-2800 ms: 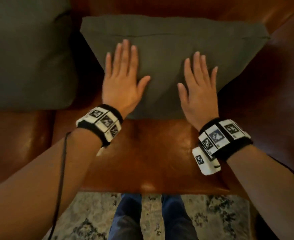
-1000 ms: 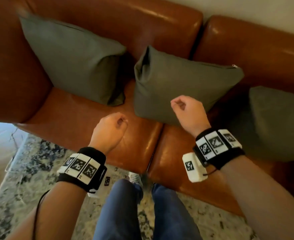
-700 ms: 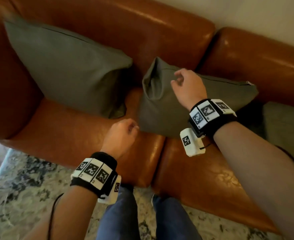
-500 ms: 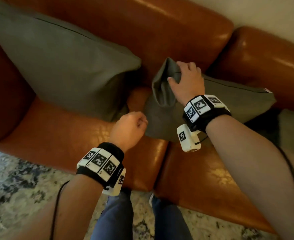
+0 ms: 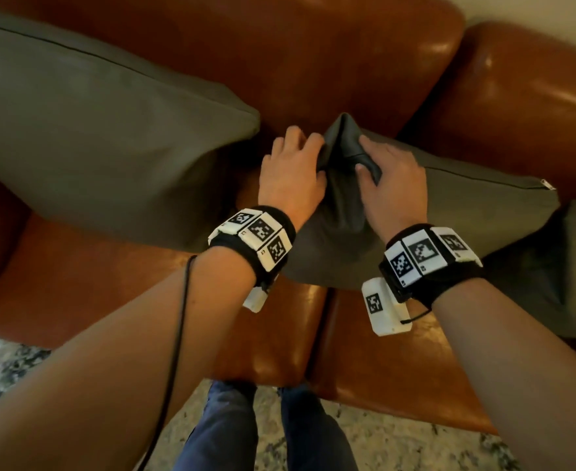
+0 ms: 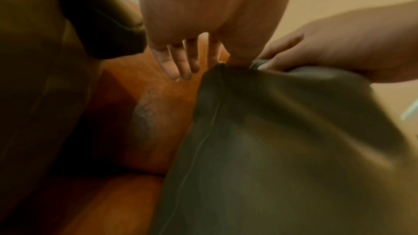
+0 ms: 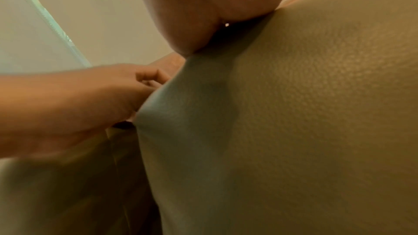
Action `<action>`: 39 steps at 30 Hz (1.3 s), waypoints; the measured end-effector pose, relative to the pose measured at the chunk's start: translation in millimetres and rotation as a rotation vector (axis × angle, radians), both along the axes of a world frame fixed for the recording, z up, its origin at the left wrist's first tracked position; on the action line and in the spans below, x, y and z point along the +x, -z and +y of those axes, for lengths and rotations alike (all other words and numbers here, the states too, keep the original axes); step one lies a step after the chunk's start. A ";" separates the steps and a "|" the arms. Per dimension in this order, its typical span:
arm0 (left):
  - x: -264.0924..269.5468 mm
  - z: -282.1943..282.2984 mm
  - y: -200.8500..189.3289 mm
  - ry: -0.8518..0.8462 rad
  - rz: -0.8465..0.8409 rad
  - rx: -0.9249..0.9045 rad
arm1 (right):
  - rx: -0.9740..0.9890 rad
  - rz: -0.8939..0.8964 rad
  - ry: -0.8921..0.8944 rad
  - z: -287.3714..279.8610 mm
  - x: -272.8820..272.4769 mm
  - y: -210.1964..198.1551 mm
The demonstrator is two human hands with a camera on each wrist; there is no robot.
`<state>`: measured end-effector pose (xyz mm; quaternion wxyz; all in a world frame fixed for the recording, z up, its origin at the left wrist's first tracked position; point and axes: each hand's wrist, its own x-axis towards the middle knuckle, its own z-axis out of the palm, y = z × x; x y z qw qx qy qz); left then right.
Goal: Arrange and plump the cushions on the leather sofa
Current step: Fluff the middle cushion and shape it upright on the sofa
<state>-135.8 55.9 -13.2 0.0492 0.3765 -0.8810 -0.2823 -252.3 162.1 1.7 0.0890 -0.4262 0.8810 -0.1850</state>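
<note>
I have both hands on the middle cushion [image 5: 449, 212], which leans against the sofa [image 5: 330, 56] back, straddling the seam between the two seat pads, with its left corner pulled up into a peak. My right hand [image 5: 393, 185] pinches that corner, thumb tucked into the fold and fingers curled over the top edge. My left hand [image 5: 291, 175] sits against the cushion's left side; the wrist view shows its fingers [image 6: 181, 60] fairly straight and spread, so I judge it is bracing rather than gripping. The left cushion [image 5: 103, 130] stands just beside, nearly touching my left knuckles, and a third cushion [image 5: 572, 266] lies at the sofa's right end. The risk I see: lifting by one corner lets the filling slump to the far end, leaving it lopsided. A hard tug could also strain the seam, or swing the cushion into its left neighbour and knock that askew.
</note>
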 end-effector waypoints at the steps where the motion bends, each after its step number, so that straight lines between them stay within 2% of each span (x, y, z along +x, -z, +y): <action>1: -2.3 -0.8 2.8 0.024 -0.007 -0.023 | -0.021 -0.008 0.006 3.0 -1.9 1.0; 4: -2.1 -3.0 7.8 0.041 0.036 -0.078 | -0.054 -0.037 0.042 5.6 -8.6 3.5; 8: 6.7 -2.9 16.3 -0.062 0.154 -0.077 | -0.078 -0.061 0.047 2.3 -12.7 6.0; 11: 10.0 -2.2 18.1 -0.122 0.173 -0.057 | -0.102 -0.094 0.057 2.3 -13.0 7.9; 13: 12.2 -1.1 19.4 -0.183 0.192 0.012 | -0.120 -0.110 0.062 3.2 -12.7 7.9; 18: 14.4 9.9 19.4 -0.489 0.326 0.315 | -0.161 -0.152 0.059 2.7 -9.3 6.5; 20: 12.3 11.8 17.1 -0.575 0.343 0.388 | -0.193 -0.169 0.072 2.1 -7.8 8.2; 22: 7.7 9.4 14.1 -0.587 0.366 0.387 | -0.225 -0.184 0.089 2.2 -7.7 10.0; 23: 4.8 7.3 11.9 -0.546 0.378 0.330 | -0.233 -0.186 0.093 2.8 -7.9 10.7; 25: -2.6 1.4 5.5 -0.353 0.358 0.144 | -0.240 -0.169 0.085 4.6 -8.5 10.3; 27: -10.6 -6.5 -0.4 -0.078 0.205 -0.031 | -0.241 -0.150 0.070 6.1 -10.2 10.5; 29: -15.3 -15.0 -4.0 0.079 0.027 -0.150 | -0.239 -0.158 0.065 6.4 -11.9 10.2; 30: -16.3 -19.3 -4.3 0.114 -0.020 -0.177 | -0.239 -0.163 0.066 6.2 -13.5 9.8; 34: -14.4 -24.9 -2.5 0.270 -0.027 -0.285 | -0.248 -0.178 0.085 6.6 -16.7 6.9; 39: -16.2 -22.1 -5.0 0.338 -0.032 -0.359 | -0.240 -0.204 0.119 7.9 -17.7 7.6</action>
